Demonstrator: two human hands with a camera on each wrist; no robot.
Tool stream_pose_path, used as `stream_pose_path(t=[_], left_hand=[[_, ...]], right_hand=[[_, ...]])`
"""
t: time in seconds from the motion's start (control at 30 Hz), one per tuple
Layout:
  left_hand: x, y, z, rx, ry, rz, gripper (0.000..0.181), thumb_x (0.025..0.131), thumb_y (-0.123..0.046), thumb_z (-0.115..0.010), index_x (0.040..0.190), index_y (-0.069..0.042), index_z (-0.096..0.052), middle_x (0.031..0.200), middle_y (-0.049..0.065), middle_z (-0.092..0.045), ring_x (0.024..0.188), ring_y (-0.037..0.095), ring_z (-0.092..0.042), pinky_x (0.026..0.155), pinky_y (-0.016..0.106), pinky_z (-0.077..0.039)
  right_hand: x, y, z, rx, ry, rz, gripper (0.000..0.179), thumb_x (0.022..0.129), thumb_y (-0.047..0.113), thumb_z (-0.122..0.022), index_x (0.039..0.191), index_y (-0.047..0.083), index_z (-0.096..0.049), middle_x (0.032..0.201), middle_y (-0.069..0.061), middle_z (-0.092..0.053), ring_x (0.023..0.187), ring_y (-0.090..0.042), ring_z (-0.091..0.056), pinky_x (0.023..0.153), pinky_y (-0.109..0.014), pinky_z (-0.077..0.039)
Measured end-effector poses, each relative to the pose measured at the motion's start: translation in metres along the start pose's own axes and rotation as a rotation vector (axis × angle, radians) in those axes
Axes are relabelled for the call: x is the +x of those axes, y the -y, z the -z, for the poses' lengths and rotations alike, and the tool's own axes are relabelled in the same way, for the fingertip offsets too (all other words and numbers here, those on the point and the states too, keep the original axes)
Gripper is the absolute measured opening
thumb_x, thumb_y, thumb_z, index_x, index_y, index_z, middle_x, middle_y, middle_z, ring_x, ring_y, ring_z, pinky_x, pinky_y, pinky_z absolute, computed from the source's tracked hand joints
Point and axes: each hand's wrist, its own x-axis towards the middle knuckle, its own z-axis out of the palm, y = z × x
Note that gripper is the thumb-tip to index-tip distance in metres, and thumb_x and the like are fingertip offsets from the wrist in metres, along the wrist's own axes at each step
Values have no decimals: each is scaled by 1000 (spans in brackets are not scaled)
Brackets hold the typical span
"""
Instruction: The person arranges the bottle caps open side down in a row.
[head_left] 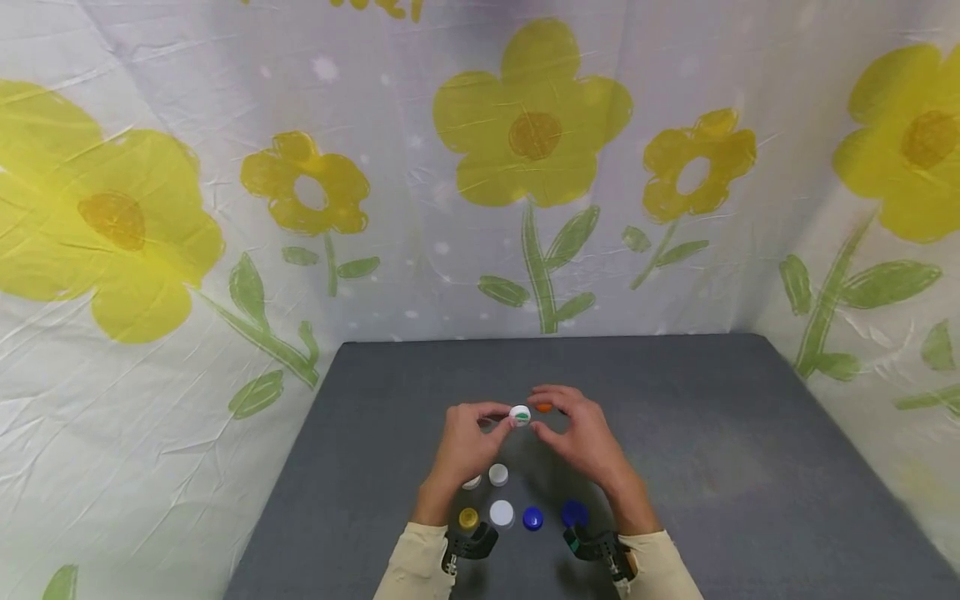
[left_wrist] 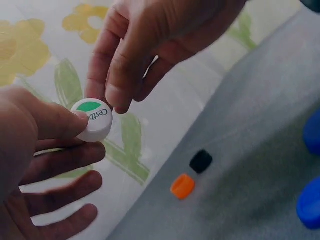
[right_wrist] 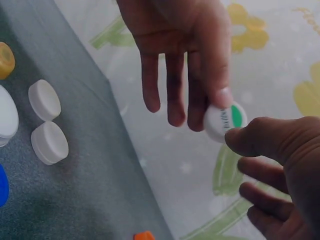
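My left hand (head_left: 467, 440) pinches a white bottle cap (head_left: 520, 415) between thumb and fingers, raised over the dark table (head_left: 675, 433). Lettering and a green leaf shape mark the cap's top, as the left wrist view shows. Its other fingers spread loosely below. From the right comes my right hand (head_left: 583, 433), its thumb and forefinger parted and their tips right at the cap's edge. In the right wrist view the right thumb (right_wrist: 250, 137) overlaps the cap's rim. An orange cap (left_wrist: 183, 186) lies beside a black cap (left_wrist: 201, 161); in the head view the right hand partly hides the orange one.
Nearer the body lie two small white caps (right_wrist: 44, 100), a larger white cap (head_left: 502, 512), a gold cap (head_left: 468, 518), a blue cap (head_left: 532, 518) and a darker blue cap (head_left: 575, 513). A flower-painted cloth (head_left: 420, 250) hangs behind and beside the table.
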Motion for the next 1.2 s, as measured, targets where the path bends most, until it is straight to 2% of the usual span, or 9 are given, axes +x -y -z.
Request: stream_pose_path(t=[0.13,0.3,0.4,0.53,0.73,0.93,1.07,1.2], left_hand=[[2,-1,3,-127,23,106,18,92,-31,-74,102,-18,-79,97,-5,-77,89,10,-72,81,32,-59],[4,-3,6,-255,45,209,21,89,-33,-76,98,-15,-80,95,0,-77,89,16,-71,80,34,-56],[6,-5,8,-302,64,245,22,88,-33,-77,96,-13,-80,93,2,-77,89,19,-71,79,35,-54],[7,-4,8,-322,91,250,22,90,-32,-75,97,-11,-79,91,3,-77,88,20,-71,77,33,-54],[8,-3,8,-208,93,177,24,93,-35,-71,106,-17,-78,99,-3,-77,91,12,-71,82,34,-56],[8,-8,7,-113,87,2,25,95,-23,-70,119,-19,-73,112,-5,-74,98,12,-71,88,40,-58],[8,-8,5,-19,90,-82,26,92,-21,-73,118,-19,-74,112,-5,-74,101,18,-70,88,43,-57],[8,-6,1,68,76,-110,24,91,-23,-76,114,-20,-76,108,-6,-76,100,17,-69,87,40,-57]], right_hand=[[1,3,-1,18,-22,19,34,84,19,-83,116,21,-73,131,5,-64,117,-18,-61,94,-47,-53],[1,5,-1,49,-34,49,37,82,15,-84,116,23,-73,129,6,-64,112,-17,-63,92,-46,-55],[0,6,-1,59,-35,73,37,82,14,-84,116,23,-73,128,5,-65,112,-17,-64,90,-46,-56],[1,6,-1,59,-29,103,36,83,15,-83,117,23,-73,128,5,-65,115,-17,-61,90,-44,-57],[2,6,2,27,-25,96,31,85,21,-82,115,22,-73,127,3,-66,113,-19,-62,92,-46,-55],[2,4,7,-27,-27,41,28,88,26,-79,115,21,-73,129,2,-65,119,-21,-60,90,-45,-56],[1,2,9,-29,-9,43,27,89,27,-78,115,21,-73,131,0,-65,121,-23,-60,91,-47,-55],[-2,-1,10,-30,19,50,25,90,27,-78,114,21,-73,132,0,-64,119,-23,-60,93,-50,-52]])
